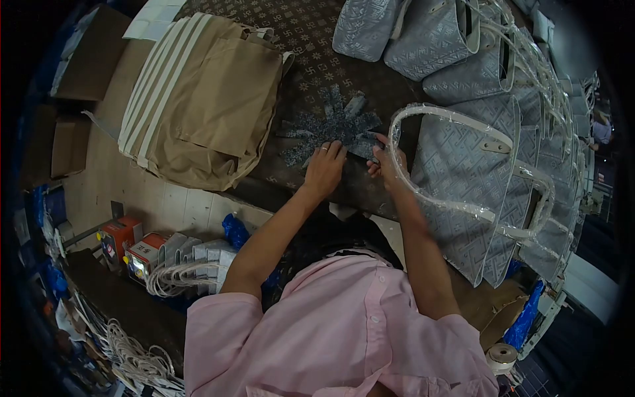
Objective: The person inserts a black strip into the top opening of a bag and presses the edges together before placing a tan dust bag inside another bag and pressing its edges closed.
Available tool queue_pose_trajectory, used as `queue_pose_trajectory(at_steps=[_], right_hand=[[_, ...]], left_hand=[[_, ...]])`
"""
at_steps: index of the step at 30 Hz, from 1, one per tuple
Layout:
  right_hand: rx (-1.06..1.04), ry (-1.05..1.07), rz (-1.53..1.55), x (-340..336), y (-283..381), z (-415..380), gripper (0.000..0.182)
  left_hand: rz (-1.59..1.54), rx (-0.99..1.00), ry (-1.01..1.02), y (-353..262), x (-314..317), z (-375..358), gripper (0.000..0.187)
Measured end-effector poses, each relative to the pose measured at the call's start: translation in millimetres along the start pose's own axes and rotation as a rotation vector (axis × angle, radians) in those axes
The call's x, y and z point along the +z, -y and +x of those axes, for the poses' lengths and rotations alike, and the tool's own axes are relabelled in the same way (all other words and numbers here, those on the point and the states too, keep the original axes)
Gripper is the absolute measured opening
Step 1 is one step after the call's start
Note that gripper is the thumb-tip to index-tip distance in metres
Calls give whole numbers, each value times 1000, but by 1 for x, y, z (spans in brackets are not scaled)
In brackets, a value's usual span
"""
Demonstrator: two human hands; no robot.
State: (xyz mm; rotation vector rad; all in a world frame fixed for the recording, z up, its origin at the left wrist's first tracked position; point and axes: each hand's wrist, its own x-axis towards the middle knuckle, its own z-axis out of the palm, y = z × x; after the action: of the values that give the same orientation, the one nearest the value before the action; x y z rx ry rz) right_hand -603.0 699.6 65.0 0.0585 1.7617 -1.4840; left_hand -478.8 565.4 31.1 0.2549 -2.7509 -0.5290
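Observation:
My left hand rests at the lower edge of a pile of dark, speckled strips spread out like a star on the brown patterned table cover. Its fingers are bent together over the strips, and what they press or hold is too small to make out. Just right of the pile, my right hand is closed with curled fingers, its fingertips near the end of one strip. Whether that strip is in its grip is unclear. A grey patterned bag with plastic-wrapped handles stands beside my right hand.
A tan bag with white straps lies left of the strips. More grey bags crowd the back right. Orange boxes and bundled pale handles are at the lower left. A tape roll sits at the lower right.

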Motion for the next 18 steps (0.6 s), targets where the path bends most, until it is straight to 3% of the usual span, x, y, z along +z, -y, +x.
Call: queue_pose_trajectory(at_steps=[3, 5, 10, 12, 15, 17, 18], right_hand=[[-3, 19, 255, -4, 0, 1, 49], [60, 37, 317, -10, -1, 7, 49], [88, 98, 490, -15, -11, 16, 46], [127, -52, 540, -6, 1, 10, 39], [168, -105, 624, 4, 25, 10, 32], [23, 206, 959, -18, 52, 25, 19], [-101, 199, 851, -27, 87, 22, 15]], left_hand=[[-99, 13, -61, -2, 1, -11, 27], [-253, -178, -35, -7, -3, -16, 27], [-126, -119, 2, -6, -3, -9, 27], [-64, -105, -8, -4, 0, -10, 26], [-50, -126, 64, -2, 2, -7, 24], [24, -75, 16, -3, 3, -10, 21], [23, -81, 27, -3, 6, -14, 21]])
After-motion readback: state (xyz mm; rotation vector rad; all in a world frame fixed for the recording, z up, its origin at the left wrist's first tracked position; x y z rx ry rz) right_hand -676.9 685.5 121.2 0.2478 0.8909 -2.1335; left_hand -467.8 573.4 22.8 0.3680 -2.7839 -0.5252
